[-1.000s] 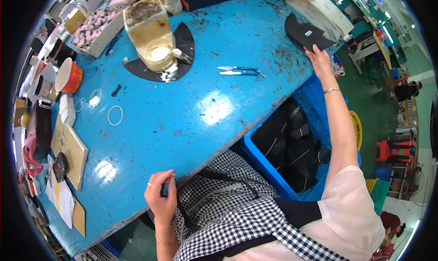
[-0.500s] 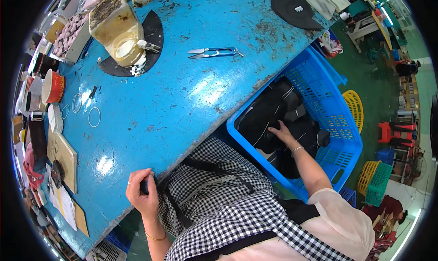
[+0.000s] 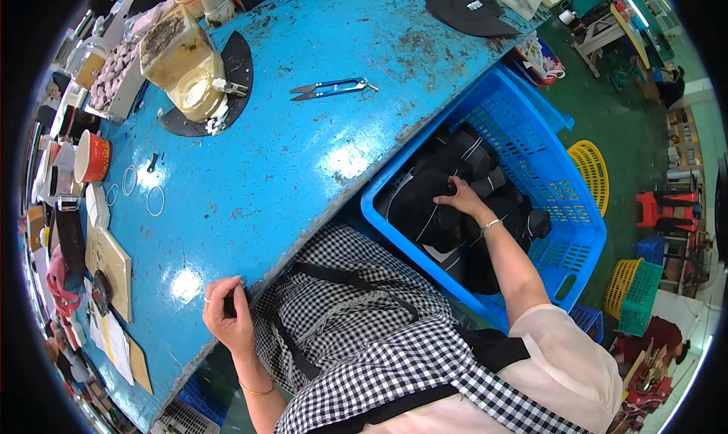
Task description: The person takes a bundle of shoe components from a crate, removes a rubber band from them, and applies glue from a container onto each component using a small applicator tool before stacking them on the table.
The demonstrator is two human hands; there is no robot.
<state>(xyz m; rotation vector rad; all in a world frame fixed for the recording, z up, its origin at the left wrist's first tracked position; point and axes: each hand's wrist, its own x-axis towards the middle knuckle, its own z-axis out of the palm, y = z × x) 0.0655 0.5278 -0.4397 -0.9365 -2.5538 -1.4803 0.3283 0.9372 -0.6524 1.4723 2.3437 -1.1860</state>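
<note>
My right hand [image 3: 464, 200] reaches into a blue plastic basket [image 3: 485, 301]. Its thumb and fingers are closed on a black bundle [image 3: 423, 203] of what looks like soft material, with a thin white line around it. More black bundles [image 3: 462, 150] lie beneath and beside it, some with similar white bands. At the near table edge, my left hand [image 3: 227, 316] is curled, thumb close to the fingertips. A dark patch shows inside that curl, and I cannot make out what it is.
Blue-handled thread snips [image 3: 334, 89] lie on the blue table [image 3: 250, 206]. Behind them a glue-stained container [image 3: 186, 70] stands on a black sheet. White rings [image 3: 155, 200], a red paper bowl [image 3: 92, 157] and boards [image 3: 110, 271] are at the left. A black curved piece [image 3: 466, 9] lies at the far right.
My right hand has moved slightly up and left in the basket, and its thumb and fingers have closed on a black bundle, which has tilted. My left hand keeps its curl. The view has shifted a little.
</note>
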